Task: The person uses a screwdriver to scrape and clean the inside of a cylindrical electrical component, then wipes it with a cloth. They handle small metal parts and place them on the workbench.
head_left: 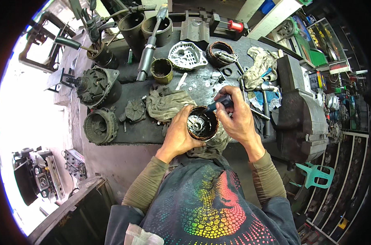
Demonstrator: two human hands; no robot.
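Note:
My left hand (178, 132) grips the left side of a round alternator housing (202, 123) with copper windings around its rim, held over the workbench's front edge. My right hand (235, 115) holds a dark-handled screwdriver (218, 104) whose tip points down into the housing's open centre. A dirty grey rag (167, 104) lies under and behind the housing.
On the dark workbench (140, 134) lie alternator bodies (97, 85), a silver end cover (186, 55), a stator ring (220, 53), a brass cup (161, 70), a long tool (149, 45), small washers and rags. A heavy vise (295, 110) stands at right. Shelves line the right side.

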